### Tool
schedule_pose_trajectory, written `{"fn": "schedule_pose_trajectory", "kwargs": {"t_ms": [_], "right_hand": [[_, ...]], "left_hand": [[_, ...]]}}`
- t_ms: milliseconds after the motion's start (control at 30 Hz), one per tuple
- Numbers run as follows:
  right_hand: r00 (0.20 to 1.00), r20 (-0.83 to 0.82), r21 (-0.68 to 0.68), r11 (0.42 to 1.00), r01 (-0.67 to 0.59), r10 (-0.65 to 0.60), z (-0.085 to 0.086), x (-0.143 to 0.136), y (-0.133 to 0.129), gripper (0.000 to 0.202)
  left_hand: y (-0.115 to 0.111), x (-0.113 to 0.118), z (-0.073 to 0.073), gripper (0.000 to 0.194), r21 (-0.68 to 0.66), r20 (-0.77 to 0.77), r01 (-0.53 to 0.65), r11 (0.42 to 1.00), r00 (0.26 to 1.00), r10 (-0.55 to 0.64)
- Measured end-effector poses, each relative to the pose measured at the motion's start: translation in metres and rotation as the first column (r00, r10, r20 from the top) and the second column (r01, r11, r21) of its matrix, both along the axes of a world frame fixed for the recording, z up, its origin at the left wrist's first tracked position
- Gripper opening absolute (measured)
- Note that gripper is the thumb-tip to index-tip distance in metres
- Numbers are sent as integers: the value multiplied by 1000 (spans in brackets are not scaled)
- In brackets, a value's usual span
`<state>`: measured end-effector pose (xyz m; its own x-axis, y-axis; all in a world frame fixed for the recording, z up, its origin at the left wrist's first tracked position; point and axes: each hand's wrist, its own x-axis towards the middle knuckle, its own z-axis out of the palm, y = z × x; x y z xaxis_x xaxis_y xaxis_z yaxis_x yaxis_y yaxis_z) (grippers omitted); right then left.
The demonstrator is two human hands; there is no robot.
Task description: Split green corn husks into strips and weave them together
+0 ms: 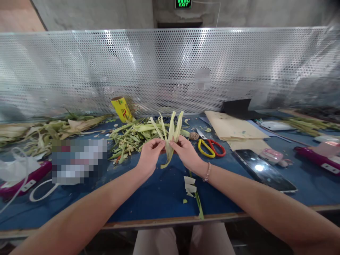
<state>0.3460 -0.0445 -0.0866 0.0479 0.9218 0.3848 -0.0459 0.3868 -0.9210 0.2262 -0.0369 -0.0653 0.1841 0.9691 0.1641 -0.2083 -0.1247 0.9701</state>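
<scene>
Pale green husk strips (171, 129) fan upward between my two hands, with one end curling down below the fingers. My left hand (152, 155) pinches the strips at their lower left, thumb and fingers pressed together. From the right, my right hand (186, 153) pinches the same strips, its thumb close to the left thumb. A heap of green husk scraps (130, 138) lies just behind and left of my left hand. Scissors with one yellow and one red handle (214, 148) rest right of my right hand, beside a small ball of twine (193, 136).
A phone (262, 170), brown paper sheets (233, 125) and a pink case (271, 155) lie right. Left are more husks (53, 134) and a magenta object (26, 180). A yellow tube (122, 109) stands behind, before a perforated metal screen (170, 71). Paper scraps (190, 186) lie near the front.
</scene>
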Motion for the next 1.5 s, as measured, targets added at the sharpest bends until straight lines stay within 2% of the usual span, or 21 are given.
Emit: {"fn": "schedule_pose_trajectory", "kwargs": {"t_ms": [133, 200, 333, 400, 533, 633, 767, 833, 1033, 1167, 1233, 1333, 1433, 1500], "right_hand": [[999, 17, 60, 997, 39, -40, 0, -1, -1, 11], [994, 86, 82, 995, 61, -68, 4, 1, -2, 10], [949, 303, 186, 982, 34, -90, 11, 5, -7, 7], [935, 344, 211, 977, 13, -87, 12, 6, -8, 8], [920, 382, 200, 980, 15, -92, 10, 7, -8, 13], [886, 454, 190, 982, 9, -96, 10, 8, -7, 17], [903, 413, 214, 976, 28, -116, 10, 5, -7, 20], [910, 387, 220, 973, 66, -150, 10, 2, -8, 20], [940, 287, 169, 976, 138, -183, 8, -2, -11, 17], [956, 235, 112, 982, 154, -176, 8, -1, -11, 20], [951, 249, 110, 981, 161, -184, 8, 0, -11, 20], [941, 302, 122, 985, 122, -154, 7, 2, -8, 18], [924, 366, 115, 991, 71, -109, 6, 4, -4, 19], [925, 372, 102, 994, 44, -79, 6, 5, -3, 21]], "left_hand": [[-3, 1, 1, 20, -31, 60, -22, 999, 998, 24], [-3, 0, 2, 20, -6, 48, -14, 1000, 999, 14], [-4, -4, 3, 17, 150, -133, 5, 989, 991, 15], [-5, -6, 5, 16, 208, -207, 3, 978, 977, 41], [-5, -9, 11, 15, 240, -287, 20, 971, 957, 52], [-3, -9, 10, 16, 220, -320, 48, 974, 947, 25], [2, -6, 2, 17, 78, -130, 74, 994, 989, -63], [2, -4, -1, 18, 20, -32, 68, 997, 997, -68], [-3, 0, 2, 21, -103, 110, 72, 992, 992, -61], [-2, 1, 2, 19, -152, 137, 47, 987, 990, -26], [-1, 0, 0, 20, -129, 105, 50, 990, 994, -36], [-1, -2, 0, 19, -9, -39, 64, 998, 997, -64], [-3, -4, 2, 15, 85, -181, 47, 995, 983, -31], [-4, -5, 3, 14, 109, -212, 36, 993, 977, -12]]}}
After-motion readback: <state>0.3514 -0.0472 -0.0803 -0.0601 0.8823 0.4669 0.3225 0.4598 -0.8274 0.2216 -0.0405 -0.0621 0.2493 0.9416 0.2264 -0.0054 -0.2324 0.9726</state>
